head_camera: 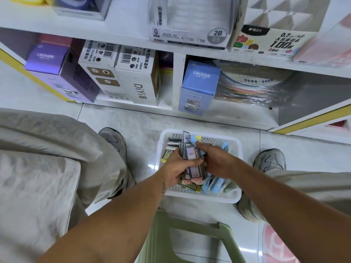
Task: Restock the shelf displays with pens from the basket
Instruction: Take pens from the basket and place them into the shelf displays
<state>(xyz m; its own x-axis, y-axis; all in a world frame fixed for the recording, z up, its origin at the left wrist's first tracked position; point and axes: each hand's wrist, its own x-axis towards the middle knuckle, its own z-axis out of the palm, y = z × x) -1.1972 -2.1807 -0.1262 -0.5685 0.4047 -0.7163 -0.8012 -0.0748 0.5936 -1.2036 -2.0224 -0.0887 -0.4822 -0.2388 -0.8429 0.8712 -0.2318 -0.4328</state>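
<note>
The pen packs (191,158) stand as a bundle just above the middle of the white basket (235,198), their long axis running from the basket's near wall toward its far wall, nearly in line with the forearms. The left hand (176,168) has its fingers curled round the bundle's left side and holds it tight; the right hand (216,161) sits against the bundle's right side, fingers bent round a light blue pack (194,139) that pokes out toward the basket's far wall. Both hands are already on the load, so the lift probably turns on raising it along that long axis, up and away toward the shelf (190,52) beyond the basket's far wall. More packs, blue and yellow, lie loose in the basket's near right corner. A green stool (190,224) stands just on the near side of the basket, a shoe at either side.
</note>
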